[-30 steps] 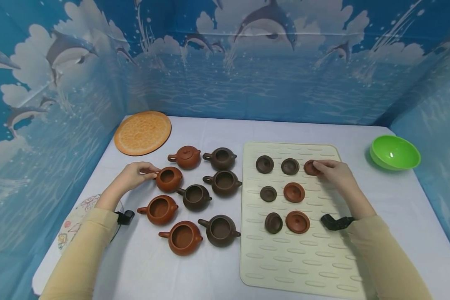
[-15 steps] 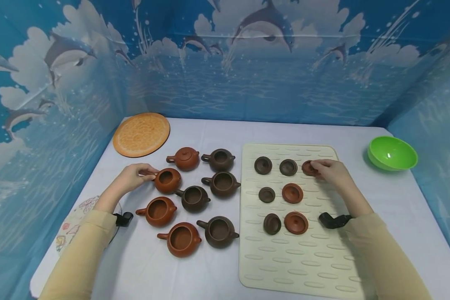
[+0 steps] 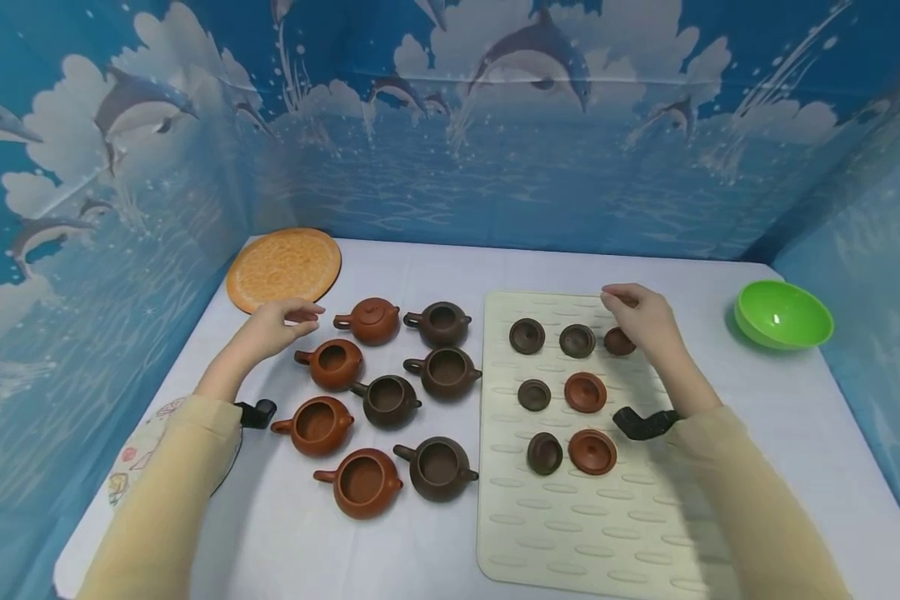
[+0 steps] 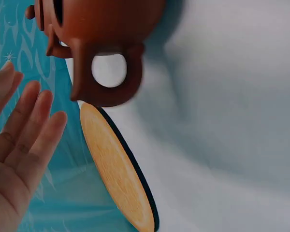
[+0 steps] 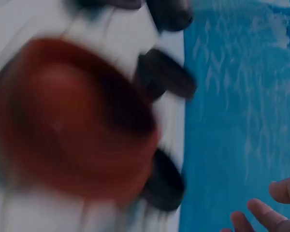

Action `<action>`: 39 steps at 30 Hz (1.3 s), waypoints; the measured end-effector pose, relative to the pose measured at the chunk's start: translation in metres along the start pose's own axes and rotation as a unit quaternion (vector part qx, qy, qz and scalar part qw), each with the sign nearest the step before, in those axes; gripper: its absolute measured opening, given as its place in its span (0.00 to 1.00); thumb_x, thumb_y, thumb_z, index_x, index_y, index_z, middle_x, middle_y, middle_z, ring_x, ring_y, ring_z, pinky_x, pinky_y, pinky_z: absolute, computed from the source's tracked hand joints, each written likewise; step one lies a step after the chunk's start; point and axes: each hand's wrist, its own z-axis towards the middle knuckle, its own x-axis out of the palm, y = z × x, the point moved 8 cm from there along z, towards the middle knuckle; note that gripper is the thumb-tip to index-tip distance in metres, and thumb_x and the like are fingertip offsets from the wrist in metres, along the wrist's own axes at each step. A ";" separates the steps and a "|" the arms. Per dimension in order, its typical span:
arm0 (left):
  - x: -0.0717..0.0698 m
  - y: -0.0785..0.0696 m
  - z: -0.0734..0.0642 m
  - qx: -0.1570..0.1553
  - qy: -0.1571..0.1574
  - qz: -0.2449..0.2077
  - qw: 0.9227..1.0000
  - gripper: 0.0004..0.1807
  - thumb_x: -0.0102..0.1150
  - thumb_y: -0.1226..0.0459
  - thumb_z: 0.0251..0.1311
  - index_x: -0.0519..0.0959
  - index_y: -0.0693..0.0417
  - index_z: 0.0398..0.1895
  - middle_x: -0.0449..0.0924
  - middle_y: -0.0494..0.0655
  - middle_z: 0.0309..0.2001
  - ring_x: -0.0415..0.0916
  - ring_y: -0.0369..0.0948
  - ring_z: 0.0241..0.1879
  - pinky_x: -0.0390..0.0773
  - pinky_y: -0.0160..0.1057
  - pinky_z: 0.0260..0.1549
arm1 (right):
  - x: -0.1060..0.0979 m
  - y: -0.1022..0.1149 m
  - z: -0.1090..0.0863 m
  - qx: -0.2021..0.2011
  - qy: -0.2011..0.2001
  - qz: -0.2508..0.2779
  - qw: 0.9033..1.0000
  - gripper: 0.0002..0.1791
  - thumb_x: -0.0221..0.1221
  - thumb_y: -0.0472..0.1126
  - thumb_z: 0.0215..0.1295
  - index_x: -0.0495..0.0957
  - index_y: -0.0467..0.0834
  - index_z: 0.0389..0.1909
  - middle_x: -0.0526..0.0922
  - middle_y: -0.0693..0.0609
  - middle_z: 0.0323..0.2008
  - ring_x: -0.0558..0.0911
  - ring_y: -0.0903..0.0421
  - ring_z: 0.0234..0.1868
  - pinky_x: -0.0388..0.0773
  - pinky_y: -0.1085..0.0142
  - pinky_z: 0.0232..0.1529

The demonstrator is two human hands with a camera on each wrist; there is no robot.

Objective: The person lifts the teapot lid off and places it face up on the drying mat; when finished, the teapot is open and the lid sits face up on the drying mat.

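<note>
My left hand (image 3: 272, 327) hovers with relaxed fingers by the handle side of a lidded reddish-brown teapot (image 3: 373, 321). Below it stands an open reddish-brown teapot (image 3: 334, 363), its handle free of my fingers. In the left wrist view, a teapot handle (image 4: 108, 99) sits apart from my spread fingertips. My right hand (image 3: 639, 318) is raised over the back right of the cream mat (image 3: 607, 533), fingers loosely bent and holding nothing. Close beneath it lies a small reddish-brown lid (image 3: 619, 341). A reddish lid (image 5: 72, 121) looms large and blurred in the right wrist view.
Several open teapots, reddish and dark brown (image 3: 439, 468), stand left of the mat. Dark lids (image 3: 527, 336) and reddish lids (image 3: 592, 452) lie in rows on it. A round orange mat (image 3: 285, 265) is at back left, a green bowl (image 3: 783, 314) at right.
My left hand has let go of the reddish-brown teapot's handle and risen away toward the back. My right hand has released the small reddish-brown lid and lifted off it, also toward the back.
</note>
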 end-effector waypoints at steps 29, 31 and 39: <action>0.033 -0.016 0.039 -0.015 0.023 0.003 1.000 0.17 0.60 0.64 0.66 0.79 0.57 0.57 0.82 0.59 0.51 0.79 0.55 0.55 0.79 0.53 0.54 | 0.248 0.211 0.016 -0.195 0.175 -0.047 0.964 0.17 0.59 0.43 0.70 0.80 0.42 0.57 0.82 0.46 0.55 0.79 0.50 0.59 0.77 0.58 0.59; 0.033 -0.016 0.040 -0.017 0.017 0.009 1.000 0.16 0.61 0.64 0.66 0.79 0.57 0.56 0.82 0.59 0.51 0.79 0.54 0.54 0.79 0.52 0.53 | 0.254 0.215 0.015 -0.201 0.177 -0.070 0.961 0.19 0.59 0.43 0.70 0.79 0.42 0.59 0.81 0.45 0.56 0.79 0.50 0.59 0.77 0.59 0.60; 0.032 -0.023 0.044 -0.014 0.005 0.021 1.000 0.15 0.61 0.64 0.66 0.80 0.57 0.54 0.83 0.58 0.48 0.81 0.52 0.52 0.80 0.50 0.52 | 0.261 0.220 0.014 -0.207 0.161 -0.152 0.953 0.17 0.60 0.42 0.70 0.80 0.42 0.56 0.81 0.46 0.54 0.80 0.51 0.56 0.77 0.61 0.58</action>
